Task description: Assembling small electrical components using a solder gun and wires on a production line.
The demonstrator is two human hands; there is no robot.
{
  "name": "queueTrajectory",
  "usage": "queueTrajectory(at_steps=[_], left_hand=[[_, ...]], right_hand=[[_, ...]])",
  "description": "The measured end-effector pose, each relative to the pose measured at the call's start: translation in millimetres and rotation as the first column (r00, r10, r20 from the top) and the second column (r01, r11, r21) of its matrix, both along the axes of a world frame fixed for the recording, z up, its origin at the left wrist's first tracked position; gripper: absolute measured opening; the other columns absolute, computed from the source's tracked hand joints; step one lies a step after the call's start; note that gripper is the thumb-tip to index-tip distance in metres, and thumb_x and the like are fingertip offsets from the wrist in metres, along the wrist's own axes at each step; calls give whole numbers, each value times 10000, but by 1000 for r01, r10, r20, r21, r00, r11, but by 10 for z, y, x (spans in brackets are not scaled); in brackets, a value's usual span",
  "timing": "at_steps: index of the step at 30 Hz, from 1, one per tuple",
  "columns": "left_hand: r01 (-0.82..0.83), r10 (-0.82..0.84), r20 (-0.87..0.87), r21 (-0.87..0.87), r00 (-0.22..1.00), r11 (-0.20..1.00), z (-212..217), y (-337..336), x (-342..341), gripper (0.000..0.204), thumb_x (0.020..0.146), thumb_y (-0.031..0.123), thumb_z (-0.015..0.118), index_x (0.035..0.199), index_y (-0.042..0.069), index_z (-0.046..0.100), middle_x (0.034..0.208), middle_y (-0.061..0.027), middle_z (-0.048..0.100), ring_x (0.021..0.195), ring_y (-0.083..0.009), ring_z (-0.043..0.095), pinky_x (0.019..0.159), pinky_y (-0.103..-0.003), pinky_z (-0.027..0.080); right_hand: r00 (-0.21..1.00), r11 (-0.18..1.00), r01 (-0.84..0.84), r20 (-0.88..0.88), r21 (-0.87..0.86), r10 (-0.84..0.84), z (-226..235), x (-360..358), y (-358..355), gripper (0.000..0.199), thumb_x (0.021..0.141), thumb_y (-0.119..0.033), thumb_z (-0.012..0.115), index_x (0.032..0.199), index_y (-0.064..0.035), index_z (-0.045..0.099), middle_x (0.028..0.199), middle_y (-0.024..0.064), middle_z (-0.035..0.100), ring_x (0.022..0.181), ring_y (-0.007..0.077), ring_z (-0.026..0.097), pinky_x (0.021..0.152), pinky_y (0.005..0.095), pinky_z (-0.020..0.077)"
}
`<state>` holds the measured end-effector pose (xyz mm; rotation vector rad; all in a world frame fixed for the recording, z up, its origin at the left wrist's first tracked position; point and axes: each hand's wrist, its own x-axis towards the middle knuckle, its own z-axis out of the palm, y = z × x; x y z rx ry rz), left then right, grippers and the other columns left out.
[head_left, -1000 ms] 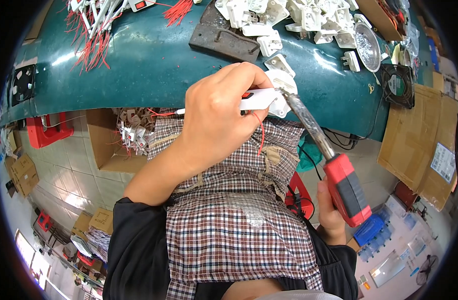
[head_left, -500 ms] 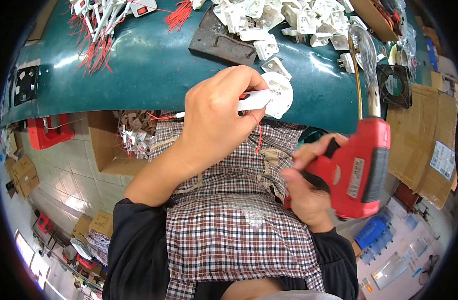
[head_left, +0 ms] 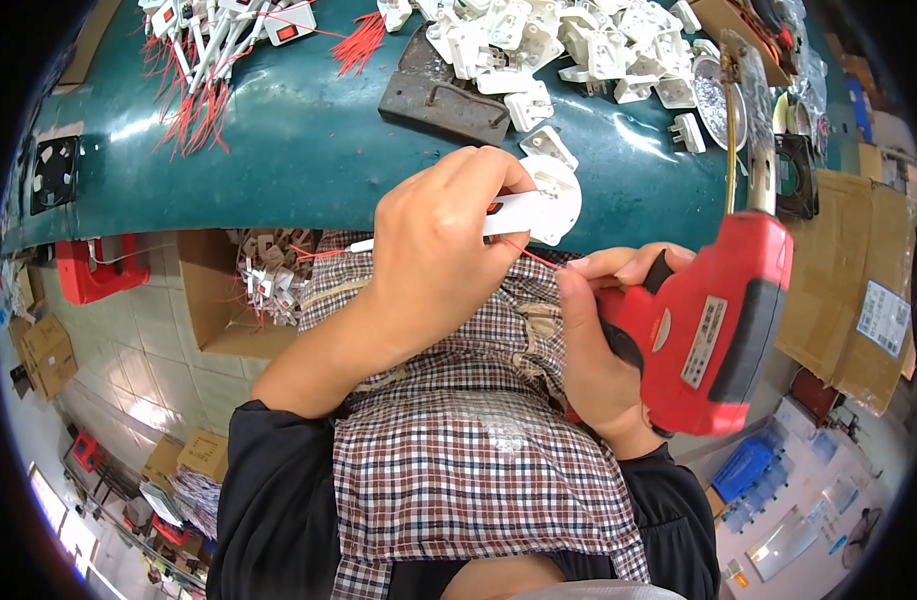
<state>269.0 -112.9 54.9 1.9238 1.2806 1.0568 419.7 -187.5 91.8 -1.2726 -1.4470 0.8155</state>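
Observation:
My left hand (head_left: 433, 235) is closed round a white plastic piece with a red rocker switch (head_left: 516, 218), held over the near edge of the bench. Its thin white stem pokes out left of the hand. Just past the piece lies a round white disc (head_left: 565, 205), partly covered by it. From the piece a thin red wire (head_left: 540, 260) runs to my right hand (head_left: 598, 345), whose thumb and finger pinch its end. That same hand also holds a red and black soldering gun (head_left: 678, 330). The gun's metal tip and brass tube point away from me, over the bench.
White plug housings (head_left: 598, 50) are heaped at the back, beside a dark metal block (head_left: 443, 110). Switch pieces with red wires (head_left: 203, 60) lie at the back left. A cardboard box (head_left: 203, 290) of similar pieces stands below the bench. A small fan (head_left: 798, 175) sits at right.
My right hand has moved up and left, and its fingertips now pinch the red wire, which is stretched taut. The soldering gun has shifted slightly with that hand.

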Motion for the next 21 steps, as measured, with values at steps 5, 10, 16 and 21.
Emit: queueTrajectory(at_steps=[5, 10, 16, 21], left_hand=[[138, -136, 51, -33, 989, 990, 44, 84, -81, 310, 742, 12, 798, 1014, 22, 649, 988, -111, 670, 796, -237, 671, 724, -330, 550], [266, -255, 196, -32, 947, 963, 58, 109, -186, 463, 813, -27, 630, 1266, 55, 581, 1295, -186, 520, 945, -243, 583, 847, -365, 519], [203, -202, -25, 123, 979, 971, 75, 76, -147, 145, 854, -29, 620, 933, 41, 719, 1319, -174, 522, 1157, -299, 612, 914, -396, 564], [174, -177, 28, 80, 984, 981, 51, 42, -113, 140, 799, -4, 772, 917, 57, 727, 1296, -142, 544, 1086, -261, 651, 621, -278, 628]], right_hand=[[997, 996, 75, -24, -44, -76, -160, 99, 88, 610, 867, 203, 647, 1361, -30, 374, 1093, 72, 476, 947, 184, 653, 841, 312, 565], [979, 978, 173, -91, -119, -184, -242, 99, 152, 558, 887, 172, 650, 1349, -9, 394, 1039, 59, 484, 890, 170, 644, 820, 311, 551], [986, 988, 148, -71, -43, -151, -358, 95, 160, 538, 897, 163, 641, 1348, -3, 399, 1034, 61, 498, 894, 185, 658, 831, 330, 550], [977, 984, 161, -127, -73, -169, -373, 116, 111, 535, 892, 156, 642, 1340, -10, 401, 1077, 83, 528, 1028, 229, 663, 908, 347, 528]])
